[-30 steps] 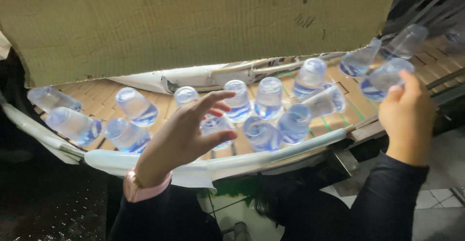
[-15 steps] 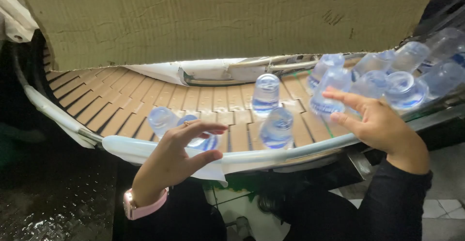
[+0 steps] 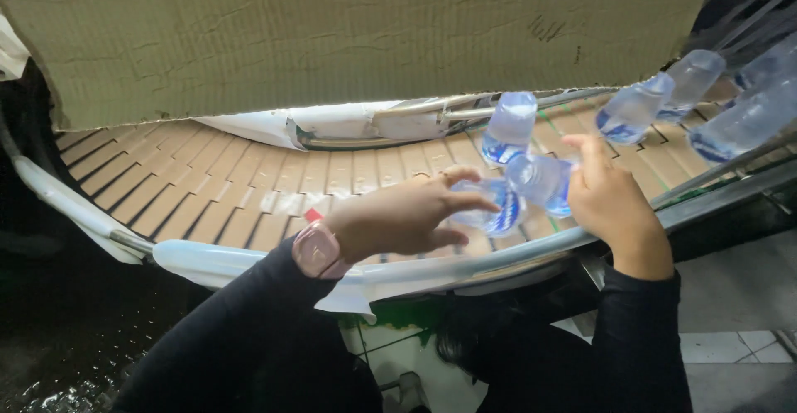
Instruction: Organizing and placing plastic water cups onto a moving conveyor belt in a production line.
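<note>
— What are you handling right now?

— Your left hand [image 3: 398,218] is closing over a small clear water bottle [image 3: 496,205] lying on the slatted conveyor belt [image 3: 249,189], fingers curling loosely around it — touching, but I cannot tell if the grip is firm yet. Your right hand [image 3: 610,201] is resting against a second bottle [image 3: 544,182] just beside the first, fingers spread along its side rather than wrapped around it.

— So which step is this, as far as you can judge?

— You are gathering the two nearest bottles together at the belt's front edge, by the pale curved guide rail [image 3: 207,259]. The next move is probably calling for a fuller grip on each, since both are slick and round and are lying close together.

— And further out?

— One more bottle [image 3: 509,127] is standing behind your hands, and several others [image 3: 656,102] are tilting along the right of the belt. A big cardboard sheet [image 3: 374,31] is hanging over the back.

— Anything you are missing?

— The cardboard is hiding the far belt, the rightmost bottles are being cut off by the frame edge, and the dark floor below is hard to make out.
</note>
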